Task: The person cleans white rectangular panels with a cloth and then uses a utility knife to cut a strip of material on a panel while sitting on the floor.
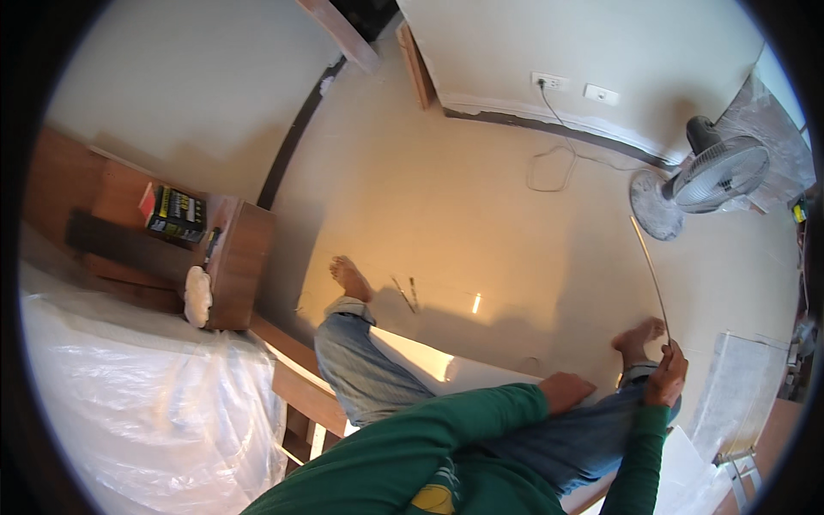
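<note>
My right hand (668,375) is closed around the lower end of a long thin rod (652,269). The rod rises forward from it over the floor, brownish along its length and golden toward the far tip. My left hand (566,392) rests beside my right thigh, next to a white board (489,375) that lies across under my legs. Its back shows, but how its fingers lie is not clear. Both arms wear green sleeves.
Two thin tools (404,294) lie on the floor near my left foot. A dusty fan (717,174) stands far right, its cord running to a wall socket (549,81). On the left are a wooden cabinet (249,266), a black box (178,213) and plastic sheeting (163,403).
</note>
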Demonstrator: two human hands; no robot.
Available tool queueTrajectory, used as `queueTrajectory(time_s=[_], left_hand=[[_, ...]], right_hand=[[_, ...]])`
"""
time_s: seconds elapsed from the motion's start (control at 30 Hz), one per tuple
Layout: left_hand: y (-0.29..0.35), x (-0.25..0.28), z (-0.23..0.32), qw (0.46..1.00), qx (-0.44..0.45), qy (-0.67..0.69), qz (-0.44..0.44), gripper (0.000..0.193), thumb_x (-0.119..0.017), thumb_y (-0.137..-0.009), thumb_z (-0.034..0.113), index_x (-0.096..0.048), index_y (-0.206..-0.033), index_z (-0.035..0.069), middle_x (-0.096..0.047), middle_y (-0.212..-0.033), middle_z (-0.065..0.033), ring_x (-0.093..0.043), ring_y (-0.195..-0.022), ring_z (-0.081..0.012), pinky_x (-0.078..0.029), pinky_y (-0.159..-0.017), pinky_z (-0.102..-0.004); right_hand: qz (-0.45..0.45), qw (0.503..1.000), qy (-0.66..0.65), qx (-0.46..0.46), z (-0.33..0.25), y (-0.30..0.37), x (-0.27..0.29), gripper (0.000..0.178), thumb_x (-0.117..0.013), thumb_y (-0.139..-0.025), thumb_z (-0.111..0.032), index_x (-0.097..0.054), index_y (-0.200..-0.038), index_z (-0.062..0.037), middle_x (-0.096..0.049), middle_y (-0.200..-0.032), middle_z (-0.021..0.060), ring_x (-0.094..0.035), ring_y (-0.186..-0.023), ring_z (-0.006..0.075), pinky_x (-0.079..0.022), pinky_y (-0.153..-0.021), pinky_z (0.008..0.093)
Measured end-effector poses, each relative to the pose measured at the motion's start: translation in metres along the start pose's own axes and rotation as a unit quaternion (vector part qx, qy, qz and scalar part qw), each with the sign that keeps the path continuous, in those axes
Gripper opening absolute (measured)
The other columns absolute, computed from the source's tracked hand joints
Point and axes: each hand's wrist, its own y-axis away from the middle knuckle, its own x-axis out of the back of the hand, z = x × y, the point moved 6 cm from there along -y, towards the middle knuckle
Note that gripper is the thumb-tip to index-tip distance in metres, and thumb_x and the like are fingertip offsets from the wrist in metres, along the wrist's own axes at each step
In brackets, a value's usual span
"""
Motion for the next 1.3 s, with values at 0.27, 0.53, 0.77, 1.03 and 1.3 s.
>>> queueTrajectory(time_s=[0.27,0.53,0.77,1.03,1.3], left_hand=[[0.125,0.075,-0.07,0.992,0.123,0.011,-0.006,0.031,-0.067,-0.099,0.027,-0.068,-0.126,0.011,-0.077,-0.097,-0.0147,-0.074,-0.089,-0.0374,-0.057,-0.074,-0.0524],[0.234,0.197,-0.143,0.944,0.203,-0.237,-0.104,0.037,-0.071,-0.097,0.03,-0.069,-0.127,0.009,-0.072,-0.129,-0.0162,-0.068,-0.115,-0.0353,-0.056,-0.094,-0.0493],[0.241,0.209,-0.137,0.978,0.205,0.021,0.034,0.033,-0.072,-0.096,0.017,-0.07,-0.127,0.004,-0.071,-0.131,-0.0171,-0.067,-0.12,-0.038,-0.055,-0.101,-0.0447],[0.228,0.185,-0.14,0.966,0.235,0.111,0.018,0.018,-0.074,-0.095,0.015,-0.079,-0.11,0.006,-0.079,-0.099,-0.0143,-0.075,-0.091,-0.033,-0.059,-0.081,-0.0402],[0.243,0.189,-0.152,0.958,0.269,0.103,0.003,0.017,-0.074,-0.096,0.015,-0.079,-0.109,0.004,-0.079,-0.102,-0.0141,-0.077,-0.096,-0.0316,-0.06,-0.084,-0.0378]], right_hand=[[-0.232,0.959,0.103,0.127,-0.041,0.014,-0.003,0.034,-0.06,-0.096,-0.008,-0.069,-0.129,-0.0104,-0.065,-0.101,0.0135,-0.061,-0.098,0.0347,-0.051,-0.087,0.0478],[-0.448,0.856,0.146,0.214,-0.134,0.069,-0.023,0.012,-0.062,-0.1,-0.017,-0.062,-0.098,-0.0058,-0.065,-0.093,0.0136,-0.065,-0.087,0.0322,-0.053,-0.08,0.0455],[-0.51,0.799,0.198,0.249,-0.211,0.101,-0.045,0.011,-0.057,-0.097,-0.013,-0.061,-0.101,-0.0047,-0.064,-0.092,0.0127,-0.068,-0.085,0.0294,-0.055,-0.078,0.0445],[-0.493,0.815,0.16,0.259,-0.234,0.121,-0.044,0.013,-0.057,-0.097,-0.013,-0.062,-0.104,-0.0043,-0.062,-0.094,0.0118,-0.066,-0.088,0.0285,-0.054,-0.076,0.0426],[-0.49,0.818,0.135,0.27,-0.244,0.118,-0.05,0.008,-0.059,-0.095,-0.014,-0.059,-0.092,-0.0064,-0.061,-0.083,0.0092,-0.066,-0.076,0.0266,-0.056,-0.064,0.0406]])
